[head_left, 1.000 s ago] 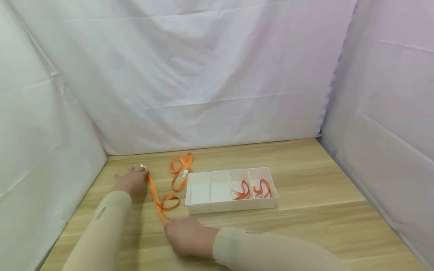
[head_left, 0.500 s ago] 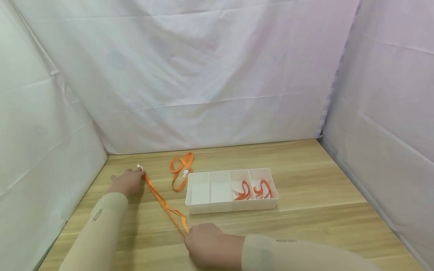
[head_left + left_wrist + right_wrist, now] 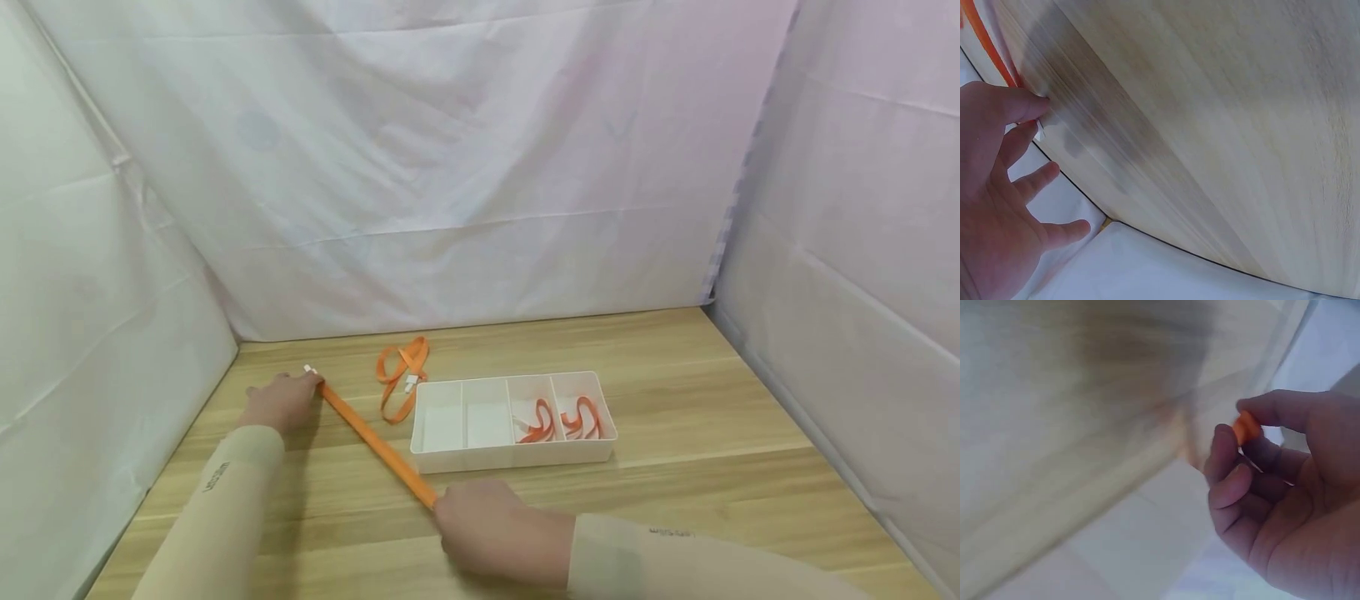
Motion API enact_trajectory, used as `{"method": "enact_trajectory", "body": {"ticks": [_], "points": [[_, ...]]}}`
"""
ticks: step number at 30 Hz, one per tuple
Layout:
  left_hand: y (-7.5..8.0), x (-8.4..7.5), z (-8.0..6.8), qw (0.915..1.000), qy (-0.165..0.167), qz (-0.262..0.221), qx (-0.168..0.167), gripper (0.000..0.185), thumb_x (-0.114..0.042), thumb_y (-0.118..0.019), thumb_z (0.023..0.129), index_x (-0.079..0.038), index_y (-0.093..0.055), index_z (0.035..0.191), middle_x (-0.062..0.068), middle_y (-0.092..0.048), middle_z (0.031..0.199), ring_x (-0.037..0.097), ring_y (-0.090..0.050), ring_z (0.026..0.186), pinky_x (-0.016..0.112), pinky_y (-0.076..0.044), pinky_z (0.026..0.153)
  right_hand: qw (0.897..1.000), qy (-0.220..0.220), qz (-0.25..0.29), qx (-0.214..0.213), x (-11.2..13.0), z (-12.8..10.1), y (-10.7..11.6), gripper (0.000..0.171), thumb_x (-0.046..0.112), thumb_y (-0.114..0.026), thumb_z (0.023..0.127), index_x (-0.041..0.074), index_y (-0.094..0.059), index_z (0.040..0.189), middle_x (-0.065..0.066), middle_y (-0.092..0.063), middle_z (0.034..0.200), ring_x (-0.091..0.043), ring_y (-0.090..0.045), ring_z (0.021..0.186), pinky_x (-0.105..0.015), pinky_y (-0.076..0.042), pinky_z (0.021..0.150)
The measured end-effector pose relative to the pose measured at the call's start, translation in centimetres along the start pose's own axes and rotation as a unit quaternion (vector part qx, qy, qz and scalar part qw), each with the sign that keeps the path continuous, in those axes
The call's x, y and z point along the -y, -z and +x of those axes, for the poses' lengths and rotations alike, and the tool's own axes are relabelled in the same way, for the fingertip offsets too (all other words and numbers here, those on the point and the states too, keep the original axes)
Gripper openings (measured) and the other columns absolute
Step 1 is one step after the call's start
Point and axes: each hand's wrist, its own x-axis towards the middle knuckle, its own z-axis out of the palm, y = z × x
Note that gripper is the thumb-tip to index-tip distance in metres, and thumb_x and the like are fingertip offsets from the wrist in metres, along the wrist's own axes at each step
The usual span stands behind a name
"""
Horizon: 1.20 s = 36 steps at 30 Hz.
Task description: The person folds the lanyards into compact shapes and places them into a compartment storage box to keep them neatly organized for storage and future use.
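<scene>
Your left hand [image 3: 281, 402] pins the white-clipped end of the orange strap [image 3: 375, 446] to the worktop [image 3: 675, 442] with fairly straight fingers, while your right hand [image 3: 487, 529] pinches the other end, so the strap runs taut on a diagonal between them, just left of the white tray [image 3: 517, 457]. Only the right wrist view shows that thumb-and-finger pinch; from the head view, the hand hides it.
</scene>
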Motion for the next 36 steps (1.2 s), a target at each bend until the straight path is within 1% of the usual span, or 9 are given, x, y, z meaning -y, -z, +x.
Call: {"method": "enact_trajectory", "body": {"ticks": [4, 8, 12, 16, 20, 23, 28, 33, 36], "points": [[0.2, -0.1, 0.0, 0.9999, 0.005, -0.003, -0.014, 0.038, -0.014, -0.055, 0.102, -0.009, -0.062, 0.140, 0.032, -0.067, 0.135, 0.061, -0.057, 0.129, 0.097, -0.029, 0.097, 0.998, 0.042, 0.008, -0.047, -0.4, -0.6, 2.8, 0.014, 0.032, -0.078, 0.092, 0.020, -0.071, 0.095, 0.007, -0.059, 0.074, -0.008, -0.048, 0.056, -0.028, -0.039, 0.040], [-0.2, 0.1, 0.0, 0.9993, 0.002, -0.009, -0.036, 0.030, -0.017, -0.060, 0.100, -0.010, -0.069, 0.128, 0.028, -0.072, 0.128, 0.059, -0.064, 0.121, 0.095, -0.033, 0.095, 0.995, 0.056, 0.014, -0.083, -1.7, -0.7, 7.2, 0.013, 0.028, -0.076, 0.095, 0.018, -0.071, 0.102, 0.007, -0.062, 0.081, -0.006, -0.053, 0.063, -0.022, -0.047, 0.049], [-0.5, 0.4, -0.3, 0.9978, -0.014, -0.023, -0.061, 0.020, -0.018, -0.063, 0.102, -0.014, -0.076, 0.117, 0.022, -0.076, 0.122, 0.054, -0.068, 0.115, 0.087, -0.045, 0.089, 0.991, 0.043, 0.093, -0.087, -4.1, -0.6, 11.4, 0.007, 0.018, -0.070, 0.100, 0.014, -0.067, 0.095, 0.005, -0.061, 0.082, -0.009, -0.056, 0.068, -0.021, -0.050, 0.059], [-0.5, 0.2, -0.9, 0.9960, -0.026, -0.032, -0.079, 0.013, -0.020, -0.069, 0.101, -0.018, -0.081, 0.107, 0.017, -0.079, 0.117, 0.048, -0.072, 0.109, 0.076, -0.053, 0.081, 0.977, 0.034, 0.191, -0.091, -6.9, -0.2, 14.7, 0.016, 0.004, -0.060, 0.103, 0.012, -0.062, 0.090, 0.000, -0.062, 0.080, -0.014, -0.056, 0.069, -0.024, -0.050, 0.060], [-0.3, -0.7, -1.8, 0.9952, -0.032, -0.024, -0.089, 0.011, -0.022, -0.075, 0.097, -0.018, -0.082, 0.104, 0.014, -0.080, 0.110, 0.043, -0.073, 0.104, 0.072, -0.053, 0.081, 0.968, 0.029, 0.209, -0.134, -9.2, 0.2, 17.2, 0.011, 0.001, -0.064, 0.101, 0.008, -0.071, 0.106, -0.005, -0.075, 0.097, -0.019, -0.067, 0.085, -0.027, -0.059, 0.074], [0.2, -1.7, -2.7, 0.9947, -0.040, -0.015, -0.094, 0.011, -0.020, -0.074, 0.098, -0.016, -0.081, 0.105, 0.011, -0.080, 0.102, 0.040, -0.072, 0.097, 0.068, -0.051, 0.079, 0.963, 0.023, 0.195, -0.182, -11.2, 0.3, 18.5, 0.019, 0.002, -0.067, 0.101, 0.005, -0.075, 0.118, -0.008, -0.078, 0.110, -0.023, -0.073, 0.098, -0.031, -0.063, 0.084], [1.1, -2.9, -4.6, 0.9905, -0.050, -0.065, -0.110, 0.009, -0.013, -0.071, 0.100, -0.013, -0.077, 0.107, 0.010, -0.078, 0.100, 0.031, -0.069, 0.088, 0.053, -0.054, 0.071, 0.948, -0.005, 0.212, -0.239, -15.3, 0.3, 19.2, 0.017, -0.001, -0.067, 0.100, -0.002, -0.076, 0.114, -0.016, -0.078, 0.111, -0.029, -0.074, 0.099, -0.041, -0.064, 0.089], [1.6, -3.7, -6.3, 0.9770, -0.061, -0.166, -0.119, 0.011, -0.009, -0.068, 0.102, -0.008, -0.074, 0.111, 0.011, -0.079, 0.104, 0.023, -0.068, 0.085, 0.039, -0.053, 0.068, 0.935, -0.070, 0.251, -0.241, -18.7, -0.2, 19.1, 0.017, 0.003, -0.063, 0.104, -0.001, -0.074, 0.115, -0.017, -0.076, 0.112, -0.031, -0.070, 0.100, -0.046, -0.060, 0.091], [2.2, -4.4, -7.1, 0.9724, -0.068, -0.185, -0.124, 0.011, -0.008, -0.067, 0.103, -0.008, -0.073, 0.112, 0.010, -0.079, 0.102, 0.019, -0.066, 0.082, 0.035, -0.051, 0.066, 0.927, -0.102, 0.266, -0.242, -20.0, -0.7, 18.9, 0.016, 0.005, -0.061, 0.106, 0.001, -0.073, 0.115, -0.017, -0.074, 0.112, -0.031, -0.068, 0.099, -0.046, -0.058, 0.089]]}}
